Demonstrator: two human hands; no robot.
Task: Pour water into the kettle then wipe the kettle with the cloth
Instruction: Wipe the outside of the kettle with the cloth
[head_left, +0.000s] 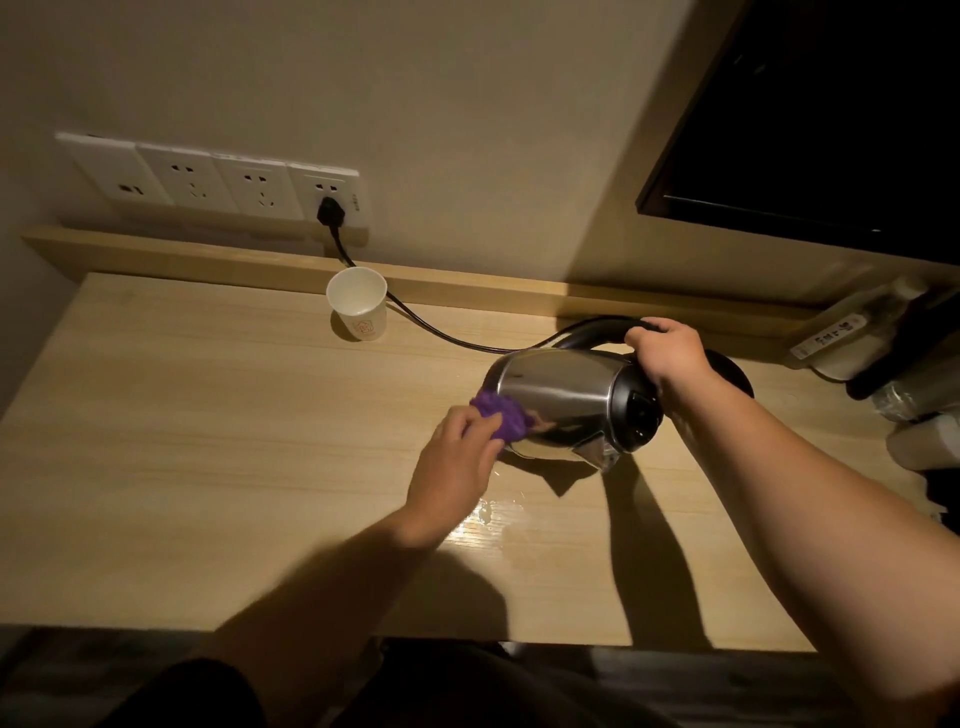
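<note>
My right hand (670, 353) is wrapped tight around the black handle (597, 330) of the steel kettle (561, 402), fingers curled over the top of the grip, and it holds the kettle tipped far over onto its side, with the base turned toward the left and the black lid end (640, 418) toward my right forearm. My left hand (452, 467) is bunched closed on a purple cloth (501, 415), which I have pressed against the lower left part of the shiny body near the base; the cloth touches the metal and most of it shows above my fingers. The spout (597, 454) points down and toward me, close to the wooden table (208, 441), though I cannot tell whether any part of the kettle touches the surface. Just below the kettle, between my two forearms, a small puddle of water (493, 514) glints on the wood. Behind my right wrist the round black kettle base (732, 371) sits on the table, and its cord (431, 327) runs leftward along the back edge and up to a plug (329, 210) in the rightmost socket of a white outlet strip (208, 179) on the wall. A white paper cup (358, 304) stands upright near the back of the table, well apart from the kettle, right beside the cord. At the far right edge lie some wrapped items, too dim for me to make out, and a dark screen (831, 130) hangs on the wall above them.
</note>
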